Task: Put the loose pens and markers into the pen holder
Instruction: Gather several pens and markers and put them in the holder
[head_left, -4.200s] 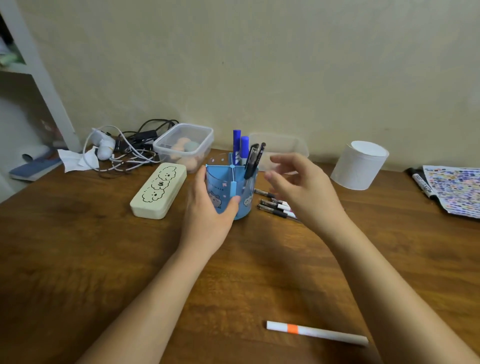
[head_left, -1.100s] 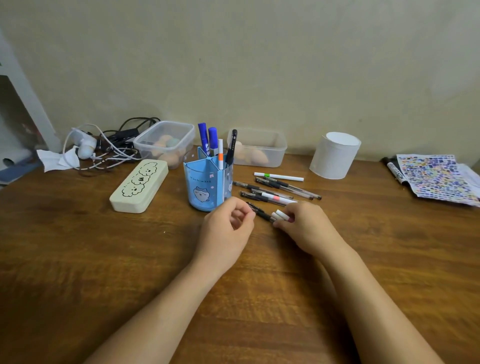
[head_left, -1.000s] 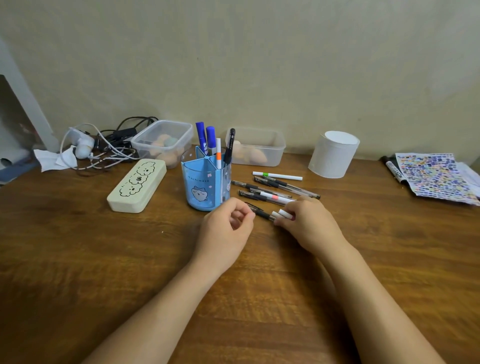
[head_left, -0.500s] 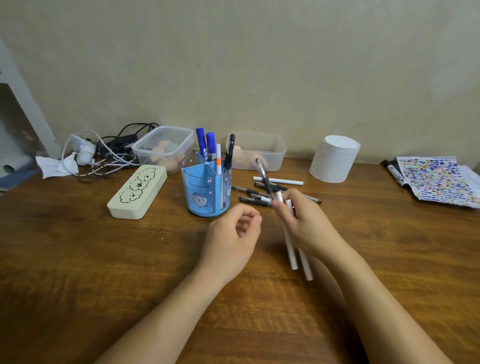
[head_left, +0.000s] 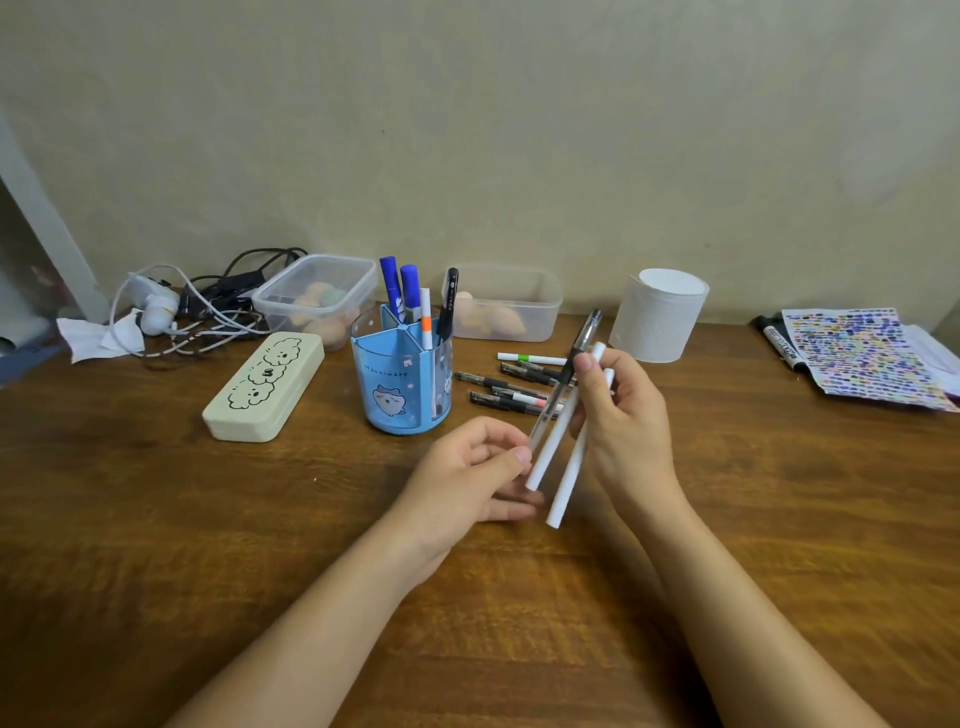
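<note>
A blue pen holder (head_left: 397, 384) stands mid-desk with two blue markers (head_left: 400, 288), an orange-banded white marker and a black pen in it. My right hand (head_left: 626, 426) grips a bundle of pens (head_left: 563, 431) held upright and tilted: one clear pen with a black cap and two white markers. My left hand (head_left: 467, 478) is half-curled just left of the bundle, its fingertips touching the lower ends. Several loose pens (head_left: 511, 387) lie on the desk right of the holder, among them a white marker with a green band (head_left: 530, 358).
A cream pencil case (head_left: 262, 385) lies left of the holder. Two clear plastic boxes (head_left: 317, 296) sit behind it, with tangled cables (head_left: 197, 312) at far left. A white paper roll (head_left: 657, 314) stands at the back right. A black marker (head_left: 779, 343) and a colourful sheet (head_left: 867, 353) lie far right.
My right hand picked three pens off the desk and raised them upright. My left hand opened a little and came against their lower ends.
</note>
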